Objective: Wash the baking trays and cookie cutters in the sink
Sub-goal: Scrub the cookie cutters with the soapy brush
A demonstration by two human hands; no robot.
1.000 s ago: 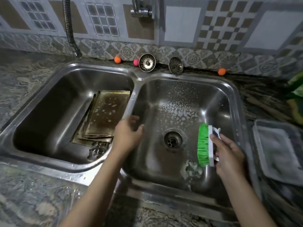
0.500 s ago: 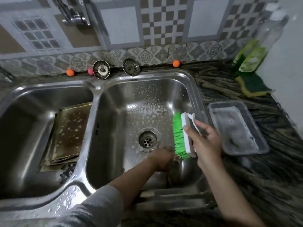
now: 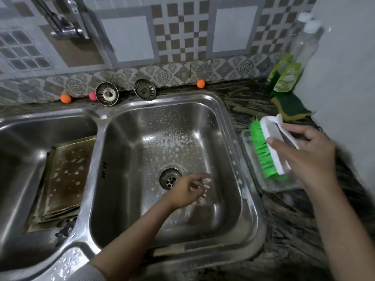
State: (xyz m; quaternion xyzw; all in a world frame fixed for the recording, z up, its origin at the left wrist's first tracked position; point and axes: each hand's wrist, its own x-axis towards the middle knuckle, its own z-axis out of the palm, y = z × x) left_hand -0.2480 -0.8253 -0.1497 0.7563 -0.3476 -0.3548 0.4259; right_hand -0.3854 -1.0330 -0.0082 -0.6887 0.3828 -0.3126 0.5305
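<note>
Stained baking trays (image 3: 67, 179) lie stacked and tilted in the left basin (image 3: 30, 138), speckled with foam. Dark cookie cutters (image 3: 65, 228) sit at their near edge. My left hand (image 3: 188, 189) is low in the right basin (image 3: 162, 126), just right of the drain (image 3: 170, 179). Its curled fingers hold a small foamy cookie cutter (image 3: 206, 183), which is blurred. My right hand (image 3: 310, 159) grips a white brush with green bristles (image 3: 269, 147) above a clear plastic container (image 3: 280, 188) on the counter right of the sink.
Two metal strainers (image 3: 107, 93) lean against the tiled wall behind the sink, with small orange and pink balls (image 3: 200, 83) beside them. Dish soap bottles (image 3: 288, 76) and a green sponge (image 3: 290, 106) stand at the back right corner. The tap (image 3: 65, 23) is at the upper left.
My right hand carried the brush from over the right basin out to above the clear container. My left hand stayed low by the drain and lifted slightly with the cutter.
</note>
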